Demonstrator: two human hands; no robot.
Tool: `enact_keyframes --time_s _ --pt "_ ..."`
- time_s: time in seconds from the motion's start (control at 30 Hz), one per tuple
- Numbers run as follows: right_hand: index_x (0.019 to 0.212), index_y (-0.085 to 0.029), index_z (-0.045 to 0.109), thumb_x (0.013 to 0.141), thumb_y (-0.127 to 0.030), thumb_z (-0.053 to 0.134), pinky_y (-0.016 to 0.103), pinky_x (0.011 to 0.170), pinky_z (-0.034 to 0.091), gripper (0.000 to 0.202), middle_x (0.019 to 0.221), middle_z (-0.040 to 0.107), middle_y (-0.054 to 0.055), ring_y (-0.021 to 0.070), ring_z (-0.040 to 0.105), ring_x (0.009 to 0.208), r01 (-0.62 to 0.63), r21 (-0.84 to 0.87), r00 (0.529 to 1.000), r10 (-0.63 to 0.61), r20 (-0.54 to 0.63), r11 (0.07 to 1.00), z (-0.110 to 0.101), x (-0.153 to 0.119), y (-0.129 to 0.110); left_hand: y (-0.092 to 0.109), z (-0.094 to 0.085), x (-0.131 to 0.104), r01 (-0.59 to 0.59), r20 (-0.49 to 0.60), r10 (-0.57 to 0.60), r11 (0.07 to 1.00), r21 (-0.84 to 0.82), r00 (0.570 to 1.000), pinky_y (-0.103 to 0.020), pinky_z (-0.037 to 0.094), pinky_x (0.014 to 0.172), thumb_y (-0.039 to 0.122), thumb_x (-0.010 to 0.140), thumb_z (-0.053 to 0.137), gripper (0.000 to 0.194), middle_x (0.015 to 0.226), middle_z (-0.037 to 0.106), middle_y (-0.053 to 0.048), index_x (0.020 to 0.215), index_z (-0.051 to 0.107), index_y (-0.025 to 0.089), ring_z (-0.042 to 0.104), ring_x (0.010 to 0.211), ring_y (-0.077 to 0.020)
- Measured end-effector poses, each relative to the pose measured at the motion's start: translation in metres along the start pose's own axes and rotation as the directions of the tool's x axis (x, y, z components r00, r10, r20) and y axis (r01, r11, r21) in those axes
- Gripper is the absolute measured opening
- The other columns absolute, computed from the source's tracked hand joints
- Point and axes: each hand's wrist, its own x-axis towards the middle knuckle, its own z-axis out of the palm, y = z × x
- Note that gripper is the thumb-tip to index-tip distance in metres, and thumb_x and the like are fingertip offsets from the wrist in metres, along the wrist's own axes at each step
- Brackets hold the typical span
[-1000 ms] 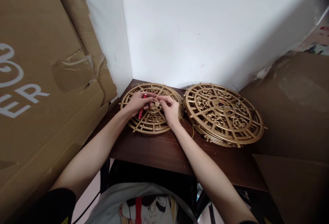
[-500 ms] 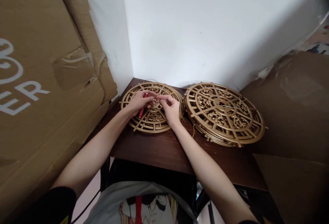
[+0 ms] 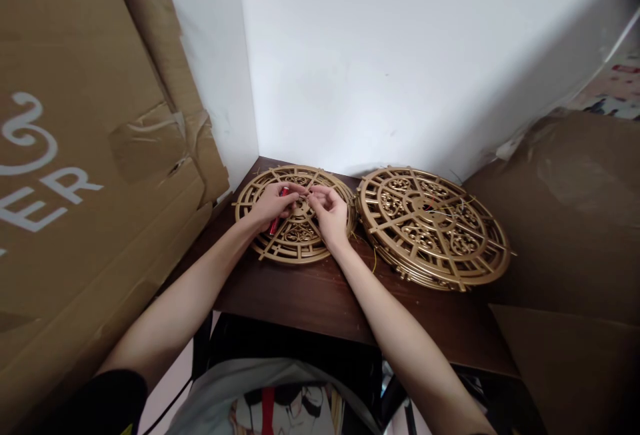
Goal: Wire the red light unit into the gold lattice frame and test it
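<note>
Both hands work over the centre of a round gold openwork frame [image 3: 301, 256] lying flat on the dark wooden table. My left hand [image 3: 273, 204] is closed around a slim red pen-like tool [image 3: 274, 226], its lower end showing below the palm. The thumb and forefinger of that hand also pinch near the fingertips of my right hand [image 3: 331, 212]. My right fingers are pressed together in a pinch; what lies between them is too small to make out. A thin yellow wire [image 3: 375, 260] trails out between the left frame and the stack beside it.
A stack of similar gold frames [image 3: 383, 230] stands close on the right, with thin wires over its middle. A large cardboard box [image 3: 75, 248] rises at the left and brown cardboard [image 3: 565, 222] at the right. Behind the table is a white wall [image 3: 380, 68].
The view has shifted slightly, so the frames sit a little lower. Both hands stay pinched together over the left frame's centre, the red tool still in my left hand.
</note>
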Motion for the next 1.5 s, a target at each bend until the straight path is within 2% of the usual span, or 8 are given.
enact_keyframes --time_s 0.13,0.33,0.6,0.8,1.0,1.37,1.5 --pt "0.100 -0.018 0.059 0.074 -0.030 0.067 0.026 0.066 0.050 0.030 0.075 0.062 -0.001 0.0115 0.057 0.066 0.030 0.004 0.999 -0.030 -0.036 1.000 0.0003 0.0014 0.0024 0.0006 0.0004 0.0003 -0.005 -0.020 0.005 1.000 -0.011 1.000 -0.014 0.024 0.035 0.003 0.078 0.065 0.013 0.066 0.061 -0.003 0.089 0.069 0.009 0.047 0.045 -0.0033" --pt "0.096 -0.017 0.062 0.073 -0.030 0.067 0.028 0.069 0.052 0.027 0.077 0.066 0.002 0.0127 0.060 0.068 -0.011 0.003 1.000 0.011 -0.020 1.000 0.0000 0.0019 0.0026 0.0002 -0.0017 0.0005 0.001 0.003 -0.001 1.000 -0.004 1.000 -0.014 0.022 0.035 0.007 0.079 0.067 0.010 0.053 0.052 0.001 0.087 0.070 0.009 0.040 0.040 -0.0022" --pt "0.086 -0.018 0.067 0.072 -0.032 0.068 0.029 0.068 0.053 0.020 0.078 0.072 0.003 0.0153 0.064 0.069 -0.024 0.016 0.998 0.023 0.052 1.000 -0.0001 0.0016 0.0022 0.0017 -0.0018 0.0003 0.008 0.033 -0.007 1.000 -0.008 0.999 -0.014 0.020 0.036 0.010 0.082 0.065 0.008 0.050 0.050 0.002 0.088 0.069 0.010 0.038 0.039 -0.0026" --pt "0.082 -0.018 0.067 0.071 -0.029 0.067 0.027 0.062 0.049 0.016 0.072 0.070 0.001 0.0138 0.060 0.063 -0.023 0.006 1.000 0.023 0.019 1.000 0.0014 0.0002 0.0001 0.0014 -0.0026 -0.0001 -0.013 0.047 0.015 0.999 -0.036 0.999 -0.015 0.021 0.036 0.007 0.078 0.067 0.007 0.054 0.049 0.003 0.084 0.067 0.011 0.038 0.042 -0.0021" --pt "0.081 -0.017 0.067 0.073 -0.029 0.065 0.025 0.058 0.045 0.015 0.066 0.064 -0.001 0.0121 0.055 0.059 -0.015 -0.022 1.000 0.015 0.007 1.000 0.0010 -0.0004 0.0008 -0.0021 -0.0035 0.0019 -0.037 0.040 0.039 0.998 -0.044 0.998 -0.015 0.019 0.036 0.014 0.070 0.078 0.017 0.052 0.046 0.005 0.079 0.065 0.012 0.036 0.042 -0.0021" --pt "0.081 -0.016 0.066 0.075 -0.034 0.064 0.024 0.059 0.045 0.019 0.066 0.064 -0.001 0.0119 0.056 0.060 -0.018 -0.067 1.000 0.020 0.020 0.998 0.0013 -0.0019 -0.0015 -0.0056 -0.0026 0.0026 -0.066 0.060 0.068 0.997 -0.043 0.996 -0.014 0.018 0.036 0.017 0.075 0.073 0.014 0.047 0.037 0.007 0.074 0.060 0.014 0.029 0.040 -0.0015" --pt "0.080 -0.016 0.065 0.075 -0.034 0.064 0.024 0.058 0.044 0.018 0.063 0.062 -0.002 0.0116 0.054 0.058 -0.019 -0.065 1.000 0.020 0.011 0.998 0.0015 -0.0017 -0.0013 -0.0049 -0.0017 0.0023 -0.054 0.048 0.056 0.998 -0.043 0.997 -0.014 0.018 0.037 0.015 0.075 0.072 0.010 0.049 0.038 0.006 0.073 0.062 0.015 0.031 0.041 -0.0014"
